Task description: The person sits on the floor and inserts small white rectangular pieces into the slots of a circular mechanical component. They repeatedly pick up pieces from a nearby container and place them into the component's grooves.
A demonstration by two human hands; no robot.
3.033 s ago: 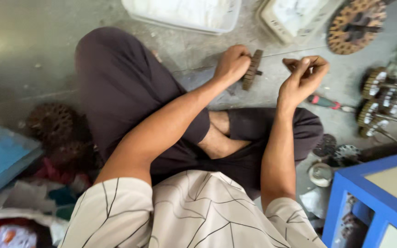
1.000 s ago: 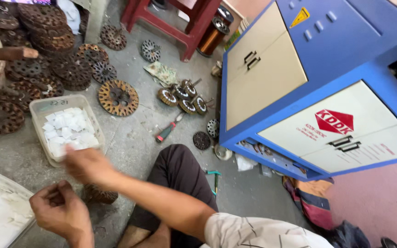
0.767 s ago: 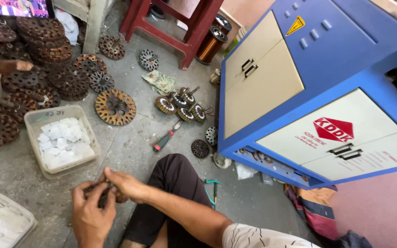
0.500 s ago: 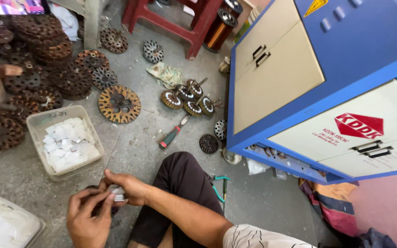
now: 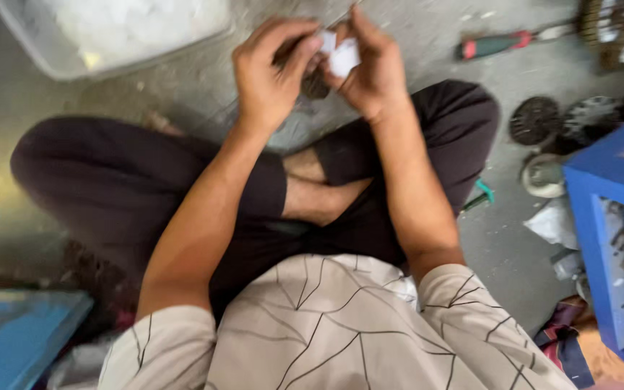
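Left hand (image 5: 272,76), right hand (image 5: 371,68): both closed, fingertips meeting on white paper slips (image 5: 341,54) over dark round part (image 5: 317,85) between them

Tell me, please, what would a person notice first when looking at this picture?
First the two hands held together at top centre: the left hand and the right hand pinch small white pieces over a dark round part, above crossed legs in dark trousers. Next, the blue cabinet at the right edge, and a red-handled screwdriver on the grey floor at upper right.
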